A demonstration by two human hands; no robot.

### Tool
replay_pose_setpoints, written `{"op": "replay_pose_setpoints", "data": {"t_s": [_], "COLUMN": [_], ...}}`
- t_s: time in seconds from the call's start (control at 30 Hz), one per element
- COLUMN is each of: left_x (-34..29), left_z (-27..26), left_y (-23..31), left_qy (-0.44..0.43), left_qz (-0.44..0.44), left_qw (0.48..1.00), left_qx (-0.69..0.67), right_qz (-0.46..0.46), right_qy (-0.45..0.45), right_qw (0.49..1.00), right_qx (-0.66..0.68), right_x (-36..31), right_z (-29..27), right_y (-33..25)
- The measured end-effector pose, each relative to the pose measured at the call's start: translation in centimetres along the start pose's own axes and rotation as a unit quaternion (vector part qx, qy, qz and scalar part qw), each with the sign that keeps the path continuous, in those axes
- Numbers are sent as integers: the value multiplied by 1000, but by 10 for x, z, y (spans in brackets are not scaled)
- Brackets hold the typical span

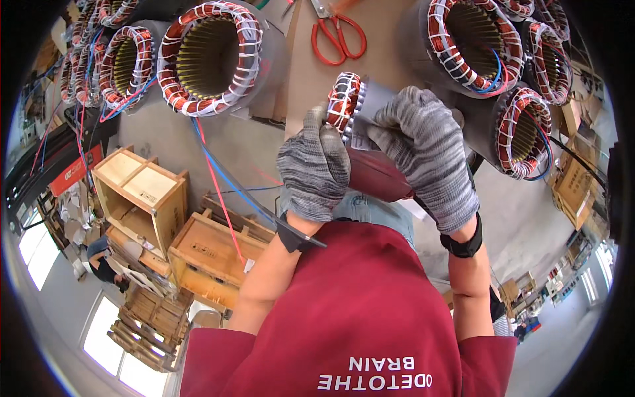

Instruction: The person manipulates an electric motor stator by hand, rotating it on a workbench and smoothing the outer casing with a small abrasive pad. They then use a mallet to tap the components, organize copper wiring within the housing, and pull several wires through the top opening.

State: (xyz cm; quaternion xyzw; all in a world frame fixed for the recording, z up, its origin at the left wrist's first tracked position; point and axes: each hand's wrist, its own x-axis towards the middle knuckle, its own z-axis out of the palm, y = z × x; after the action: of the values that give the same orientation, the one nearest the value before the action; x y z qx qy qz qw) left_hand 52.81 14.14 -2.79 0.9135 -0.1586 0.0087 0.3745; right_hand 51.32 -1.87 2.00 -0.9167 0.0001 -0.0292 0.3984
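The small stator (372,99) lies between and just beyond the fingers of your left hand (313,167) and right hand (426,153); you seem to be tending its white-laced winding (344,99). Both hands' fingers curl inward; whether they clamp anything, I cannot tell. The next move likely calls for a steady stator.

Knitted cloth gloves (312,169), matt metal stator (376,100), glossy scissor handles (342,51)

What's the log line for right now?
gloved left hand: at copper winding | gloved right hand: at grey cylinder | red-handled scissors: beyond both hands
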Motion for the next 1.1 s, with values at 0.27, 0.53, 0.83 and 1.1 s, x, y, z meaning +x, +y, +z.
{"op": "replay_pose_setpoints", "data": {"t_s": [0.27, 0.53, 0.83, 1.1], "left_x": [-9, -12, -11, 13], "left_z": [-6, 2, -5, -1], "left_y": [4, 7, 14, 7], "left_qy": [19, 41, 12, -44], "left_qz": [31, -16, 42, -69], "left_qw": [998, 992, 976, 993], "left_qx": [45, 121, 212, 80], "right_qz": [-80, -38, 88, 192], "right_qy": [6, 32, 5, 239], "right_qw": [995, 997, 988, 947], "right_qx": [-51, -55, -127, 101], "right_x": [-2, 12, 5, -17], "right_z": [8, 15, 14, -21], "right_y": [-12, -8, -28, -9]}}
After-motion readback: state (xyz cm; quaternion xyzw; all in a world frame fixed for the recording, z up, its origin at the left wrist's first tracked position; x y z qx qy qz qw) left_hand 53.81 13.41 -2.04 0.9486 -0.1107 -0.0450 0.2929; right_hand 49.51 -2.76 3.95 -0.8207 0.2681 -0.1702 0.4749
